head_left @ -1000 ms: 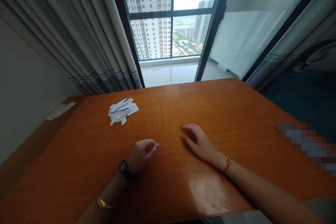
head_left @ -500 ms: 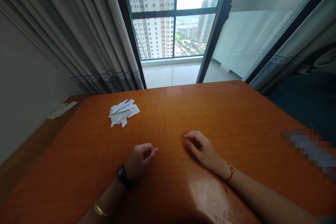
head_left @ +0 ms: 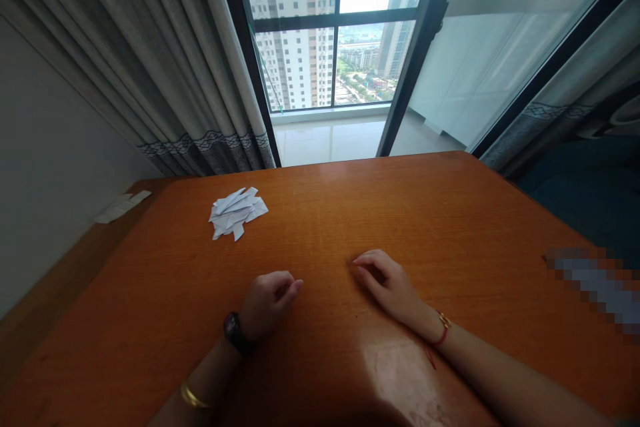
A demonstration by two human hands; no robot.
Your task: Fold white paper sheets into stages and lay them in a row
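My left hand [head_left: 270, 303] rests on the brown wooden table [head_left: 320, 213], its fingers curled inward with nothing visible in them. A black watch and a gold bangle are on that arm. To the right, my right hand [head_left: 385, 280] lies on the tabletop, fingers bent and thumb near the fingertips, also holding nothing that shows. A red string bracelet circles its wrist. Beyond my left hand, at the table's far left, sits a loose pile of white paper pieces [head_left: 237, 212]. Neither hand touches the pile.
More pale paper strips [head_left: 123, 207] lie on a ledge by the left wall. A blurred, pixelated object [head_left: 600, 283] is at the table's right edge. Behind the table are a grey curtain [head_left: 200, 80] and a glass door with dark frames [head_left: 410, 73].
The view has shifted very slightly. Both hands and the paper pile keep their places on the table.
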